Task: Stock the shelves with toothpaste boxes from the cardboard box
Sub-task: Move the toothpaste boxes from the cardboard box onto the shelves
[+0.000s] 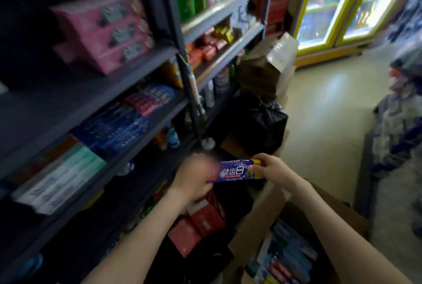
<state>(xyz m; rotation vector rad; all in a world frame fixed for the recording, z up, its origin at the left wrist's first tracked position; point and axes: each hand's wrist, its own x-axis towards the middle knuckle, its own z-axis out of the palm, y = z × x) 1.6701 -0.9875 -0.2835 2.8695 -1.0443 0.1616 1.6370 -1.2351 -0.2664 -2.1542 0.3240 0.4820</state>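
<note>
Left hand (196,177) and right hand (272,169) gripping a toothpaste box (235,170) by its ends, cardboard box (258,222) beneath, black bag (262,121) beyond, left one blurred.

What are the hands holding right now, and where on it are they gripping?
A blue toothpaste box: the left hand holds its left end, and the right hand pinches its yellow right end.

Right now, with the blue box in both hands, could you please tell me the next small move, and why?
Probably carry the box left toward the shelf of blue boxes: the left hand and right hand hold its ends, out of the carton, not yet shelved.
</note>
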